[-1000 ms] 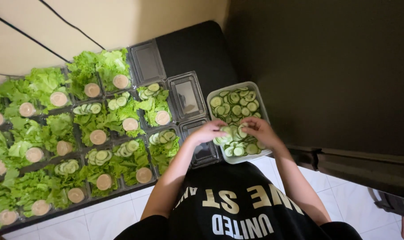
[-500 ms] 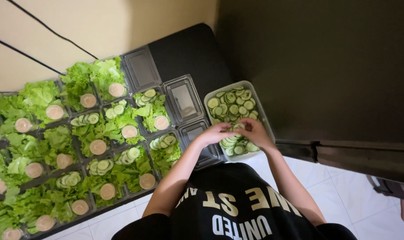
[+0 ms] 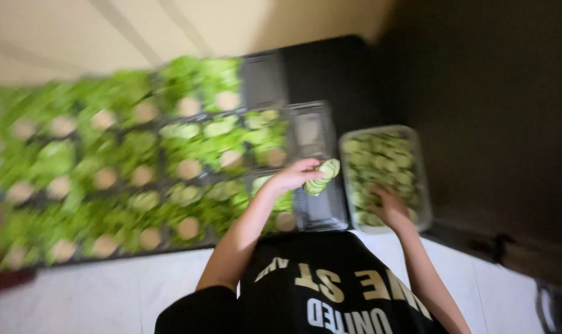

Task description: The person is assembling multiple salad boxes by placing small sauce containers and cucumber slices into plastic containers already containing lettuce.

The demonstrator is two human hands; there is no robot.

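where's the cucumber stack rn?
Head view, centre-right: cucumber slices fanned in the left hand, above the trays, just left of the cucumber tub where the right hand rests.

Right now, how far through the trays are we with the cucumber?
Most lettuce trays already carry cucumber slices, though blur hides some. The left hand holds a fan of cucumber slices over the near trays; the right hand is in the cucumber tub. Two black trays by the tub look unfilled.

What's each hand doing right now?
Left hand: closed on a stack of cucumber slices.
Right hand: in the tub of cucumber slices; grip cannot be told.
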